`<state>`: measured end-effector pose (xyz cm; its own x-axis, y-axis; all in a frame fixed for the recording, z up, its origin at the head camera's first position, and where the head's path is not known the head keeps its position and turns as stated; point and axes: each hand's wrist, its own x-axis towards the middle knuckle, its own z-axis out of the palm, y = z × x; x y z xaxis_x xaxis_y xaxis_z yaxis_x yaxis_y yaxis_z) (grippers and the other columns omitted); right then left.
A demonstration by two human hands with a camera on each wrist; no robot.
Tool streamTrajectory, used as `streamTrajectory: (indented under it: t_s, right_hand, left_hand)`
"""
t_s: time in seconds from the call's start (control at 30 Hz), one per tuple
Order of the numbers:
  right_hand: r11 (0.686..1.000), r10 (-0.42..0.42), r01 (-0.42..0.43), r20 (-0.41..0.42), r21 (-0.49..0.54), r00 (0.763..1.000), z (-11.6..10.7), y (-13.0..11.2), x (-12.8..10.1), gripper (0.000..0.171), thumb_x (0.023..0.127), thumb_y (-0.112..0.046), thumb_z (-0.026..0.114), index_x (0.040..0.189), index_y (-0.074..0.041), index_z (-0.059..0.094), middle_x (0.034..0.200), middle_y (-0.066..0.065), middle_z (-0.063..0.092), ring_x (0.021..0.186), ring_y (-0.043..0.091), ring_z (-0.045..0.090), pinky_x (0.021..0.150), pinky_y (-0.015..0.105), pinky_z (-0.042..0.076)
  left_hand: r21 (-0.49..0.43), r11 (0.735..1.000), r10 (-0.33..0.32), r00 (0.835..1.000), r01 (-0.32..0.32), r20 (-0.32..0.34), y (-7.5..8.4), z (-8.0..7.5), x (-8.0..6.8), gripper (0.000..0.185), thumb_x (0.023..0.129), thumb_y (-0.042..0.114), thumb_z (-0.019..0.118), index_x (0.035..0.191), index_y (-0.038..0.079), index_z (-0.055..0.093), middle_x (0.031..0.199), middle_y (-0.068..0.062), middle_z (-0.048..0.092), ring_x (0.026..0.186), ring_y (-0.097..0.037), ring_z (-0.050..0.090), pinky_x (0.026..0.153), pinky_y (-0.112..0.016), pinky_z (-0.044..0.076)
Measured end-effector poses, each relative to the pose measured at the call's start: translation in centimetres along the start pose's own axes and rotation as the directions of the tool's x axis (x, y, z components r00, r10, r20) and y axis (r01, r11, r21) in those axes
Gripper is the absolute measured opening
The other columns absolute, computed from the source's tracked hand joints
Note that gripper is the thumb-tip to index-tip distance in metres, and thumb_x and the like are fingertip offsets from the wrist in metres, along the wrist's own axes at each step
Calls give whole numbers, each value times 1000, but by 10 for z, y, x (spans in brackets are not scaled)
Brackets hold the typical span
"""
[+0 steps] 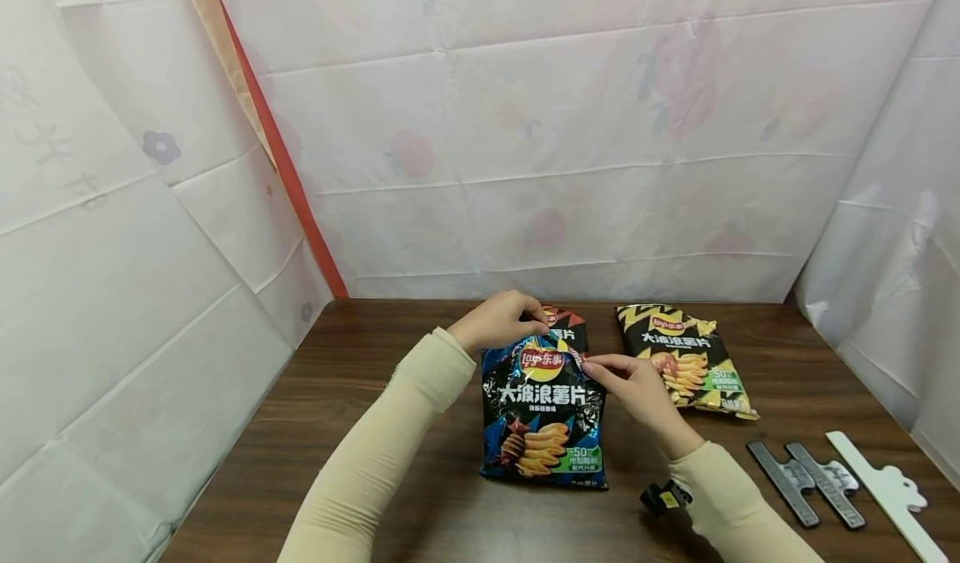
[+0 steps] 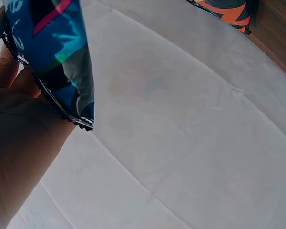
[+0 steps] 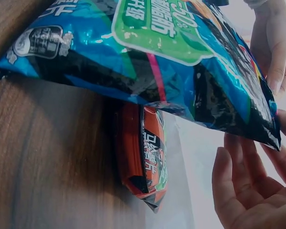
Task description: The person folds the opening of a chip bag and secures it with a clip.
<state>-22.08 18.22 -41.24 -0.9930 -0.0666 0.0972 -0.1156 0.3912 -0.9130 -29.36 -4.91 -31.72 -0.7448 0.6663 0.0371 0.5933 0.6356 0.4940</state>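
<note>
A blue and black bag of potato chips (image 1: 543,413) stands upright on the table with its printed front toward me. My left hand (image 1: 501,321) holds its top edge, and the left wrist view shows fingers behind the crimped seal of the bag (image 2: 62,62). At the top right corner my right hand (image 1: 637,392) pinches the bag between thumb and fingers. In the right wrist view, fingers of that hand (image 3: 252,176) lie behind the corner of the bag (image 3: 181,81). A red chip bag (image 1: 573,328) is partly hidden behind the blue one.
A yellow and black chip bag (image 1: 678,359) lies at the back right. Two grey sealing clips (image 1: 783,484) (image 1: 827,484) and a white clip (image 1: 885,488) are on the table's right side. White patterned sheeting (image 1: 562,130) encloses the back and sides.
</note>
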Motion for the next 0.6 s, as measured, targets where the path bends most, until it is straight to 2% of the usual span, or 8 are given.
streamTrajectory:
  t_s: [0.13, 0.37, 0.6]
  right_hand:
    - [1000, -10, 10, -11, 8, 1000, 1, 0, 0, 36, 93, -34, 68, 111, -3, 73, 59, -1, 47, 41, 8, 26, 45, 28, 32]
    - [1000, -21, 21, -23, 17, 1000, 2, 2, 1, 32, 93, -31, 69, 107, -3, 74, 52, -6, 38, 40, 8, 26, 44, 26, 29]
    - [999, -27, 28, -18, 29, 999, 2, 3, 0, 31, 93, -30, 69, 102, -1, 74, 47, -8, 32, 40, 8, 25, 42, 25, 27]
  left_hand:
    - [-5, 1000, 7, 1000, -7, -2, 0, 0, 0, 16, 98, 22, 61, 104, 14, 73, 95, -1, 71, 63, -10, 50, 65, -26, 41]
    - [-21, 1000, 8, 1000, -8, 0, 0, 0, 0, 13, 98, 21, 61, 100, 16, 73, 91, 2, 71, 58, -10, 45, 62, -25, 39]
    - [-17, 1000, 4, 1000, -4, -5, 0, 0, 0, 13, 98, 21, 62, 99, 16, 73, 92, 2, 71, 65, -10, 52, 65, -26, 42]
